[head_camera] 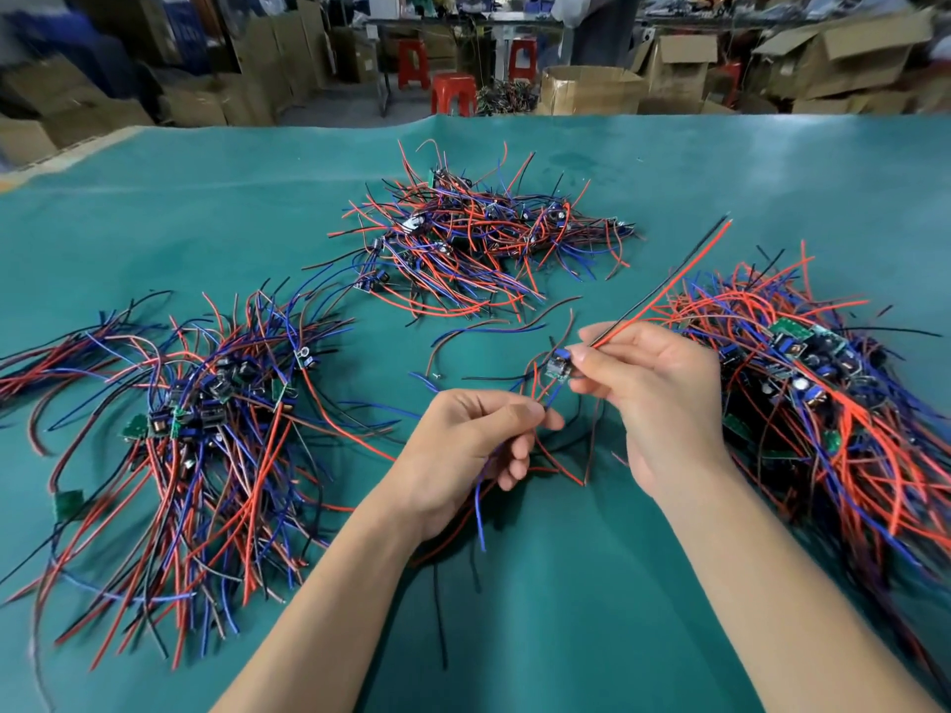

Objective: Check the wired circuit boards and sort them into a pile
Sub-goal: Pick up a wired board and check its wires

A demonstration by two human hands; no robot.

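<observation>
A small wired circuit board (558, 366) is held above the green table between my two hands. My right hand (664, 398) pinches the board at its right edge, and the board's red and black wires (674, 285) run up and to the right from those fingers. My left hand (473, 445) pinches the board's blue and red wires below it; a blue wire hangs down from the fist. Three piles of wired boards lie around: one on the left (206, 424), one at the back centre (478, 239), one on the right (833, 403).
The green table cover (154, 223) spreads under everything. A loose brown and blue wire pair (483, 329) lies between the back pile and my hands. Beyond the table's far edge stand cardboard boxes (592, 90) and red stools (453, 92).
</observation>
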